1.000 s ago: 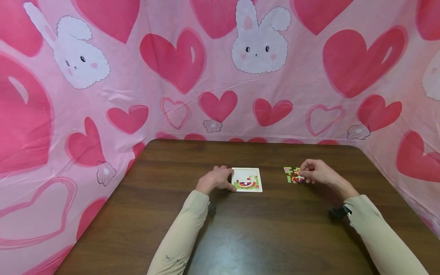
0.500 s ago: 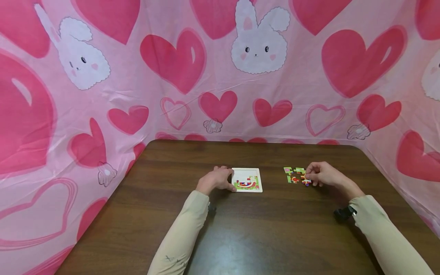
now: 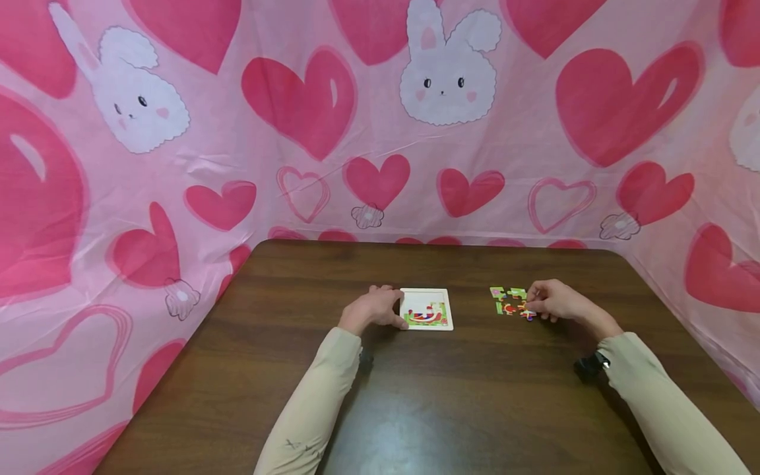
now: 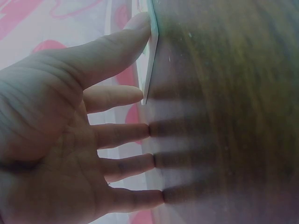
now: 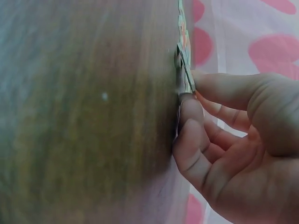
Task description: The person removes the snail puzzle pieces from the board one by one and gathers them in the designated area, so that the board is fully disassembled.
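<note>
Right of centre in the head view, the right hand (image 3: 556, 302) pinches a puzzle piece (image 5: 186, 70) with its fingers; a light edge grip seems best. The left hand (image 3: 374, 309), fingers spread, should steady the central tray (image 3: 417, 296).

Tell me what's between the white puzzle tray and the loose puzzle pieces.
Only bare brown tabletop lies between the white puzzle tray and the loose puzzle pieces; the head view shows that stretch.
</note>
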`<control>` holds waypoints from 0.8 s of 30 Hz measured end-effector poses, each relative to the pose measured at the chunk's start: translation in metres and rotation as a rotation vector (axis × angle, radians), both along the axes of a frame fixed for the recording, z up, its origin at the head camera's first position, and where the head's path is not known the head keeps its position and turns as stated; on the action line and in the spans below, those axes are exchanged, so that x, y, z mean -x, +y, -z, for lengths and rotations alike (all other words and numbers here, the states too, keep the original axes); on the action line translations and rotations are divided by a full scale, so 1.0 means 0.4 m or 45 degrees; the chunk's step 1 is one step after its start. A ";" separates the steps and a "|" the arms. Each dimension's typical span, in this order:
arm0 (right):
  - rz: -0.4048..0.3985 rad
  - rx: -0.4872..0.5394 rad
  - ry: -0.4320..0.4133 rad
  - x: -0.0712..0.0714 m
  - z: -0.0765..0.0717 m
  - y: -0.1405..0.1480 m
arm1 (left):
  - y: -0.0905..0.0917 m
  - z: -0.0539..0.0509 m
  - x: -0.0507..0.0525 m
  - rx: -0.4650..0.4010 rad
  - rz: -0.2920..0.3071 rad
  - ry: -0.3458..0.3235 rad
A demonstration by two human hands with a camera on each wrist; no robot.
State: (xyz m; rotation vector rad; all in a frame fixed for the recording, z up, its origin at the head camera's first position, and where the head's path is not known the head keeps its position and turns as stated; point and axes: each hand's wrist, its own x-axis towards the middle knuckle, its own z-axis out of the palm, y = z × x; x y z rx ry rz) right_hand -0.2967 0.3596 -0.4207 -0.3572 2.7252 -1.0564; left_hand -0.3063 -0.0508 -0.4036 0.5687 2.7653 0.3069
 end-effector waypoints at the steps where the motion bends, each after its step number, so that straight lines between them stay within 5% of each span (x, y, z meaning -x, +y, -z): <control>1: 0.010 -0.029 0.000 0.002 -0.002 -0.003 | -0.001 -0.001 0.000 0.000 -0.001 -0.001; 9: 0.019 -0.135 0.024 0.009 -0.019 -0.019 | -0.002 -0.006 -0.001 -0.004 -0.004 -0.003; 24: -0.006 0.005 0.125 0.016 -0.040 -0.126 | 0.001 -0.005 -0.002 -0.002 0.012 0.009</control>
